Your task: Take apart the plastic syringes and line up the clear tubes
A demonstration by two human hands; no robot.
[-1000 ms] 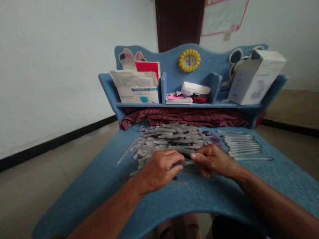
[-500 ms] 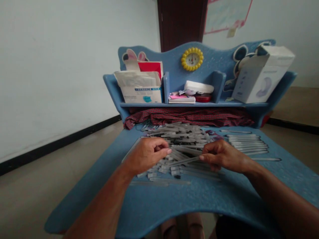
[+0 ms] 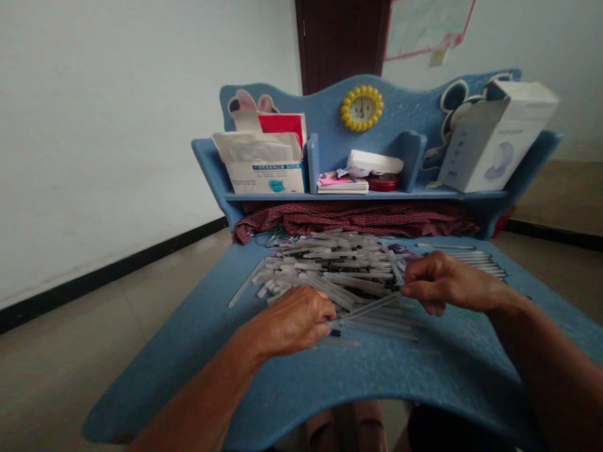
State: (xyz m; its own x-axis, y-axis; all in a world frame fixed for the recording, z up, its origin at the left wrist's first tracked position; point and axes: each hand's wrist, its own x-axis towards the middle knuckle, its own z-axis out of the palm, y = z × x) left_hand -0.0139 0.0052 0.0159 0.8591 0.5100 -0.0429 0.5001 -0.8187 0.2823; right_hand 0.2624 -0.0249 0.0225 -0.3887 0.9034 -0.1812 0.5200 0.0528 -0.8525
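Observation:
A translucent pen (image 3: 371, 307) stretches between my two hands, low over the near side of a heap. My left hand (image 3: 301, 319) is closed around its left end, fingers curled and knuckles up. At the other end, the thumb and forefinger of my right hand (image 3: 438, 284) pinch the pen's dark tip. Behind it lies a loose pile of clear pen parts (image 3: 336, 254), some with black ends. Several clear tubes (image 3: 381, 329) lie flat just in front of the pile. A small black piece (image 3: 335, 333) rests beside my left fingers.
A row of pens (image 3: 487, 262) lies right of the pile on the blue desk (image 3: 330, 383). Red checked cloth (image 3: 358, 220) runs below the shelf, which holds a mask box (image 3: 268, 179), a red round tin (image 3: 382, 182) and a tall white box (image 3: 490, 147).
My left hand has moved down and right and closed on the pen's left end. My right hand has shifted right and slightly up, still pinching the pen.

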